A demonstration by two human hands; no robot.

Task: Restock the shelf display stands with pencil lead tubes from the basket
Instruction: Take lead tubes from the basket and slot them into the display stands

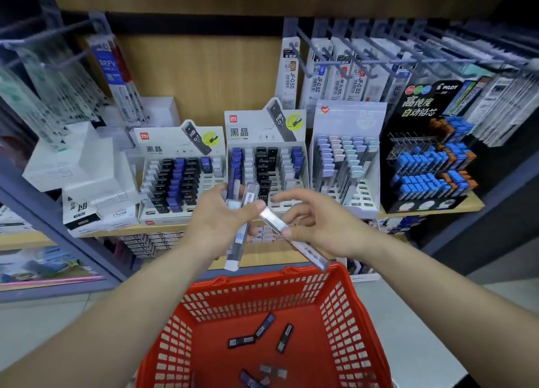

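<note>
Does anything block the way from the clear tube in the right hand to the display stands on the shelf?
Nothing visible does. The right hand pinches the clear tube in open air before the shelf; the slots of the pastel stand are uncovered. Only the left hand, gripping more tubes, fronts the middle stand.

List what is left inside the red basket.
Three dark tubes lie loose on the basket floor, a blue tube and clear ones nearer the camera. The nearest strip runs off frame, so more may be unseen.

White stand headers (178, 145) read 黑晶, HB 0.7 — hanging packs (290, 75) say JF-0.5; the black stand (423, 105) at the right edge of the shelf (472, 205) — PILOT, 高纯度 自动铅芯.
</note>
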